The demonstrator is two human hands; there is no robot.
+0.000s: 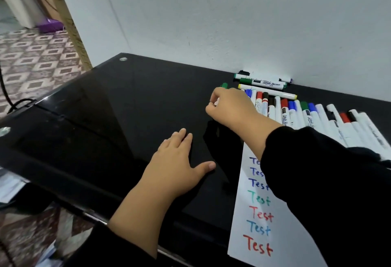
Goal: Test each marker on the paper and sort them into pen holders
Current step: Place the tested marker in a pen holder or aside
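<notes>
Now, sorting step | right hand (231,106) curled round a green-capped marker (223,86) at the far-left end of the marker row (317,116) | left hand (175,161) flat, empty, on table (105,108) left of paper (254,214) | risk: sleeve drags over row, rolling markers; no pen holders visible.
</notes>
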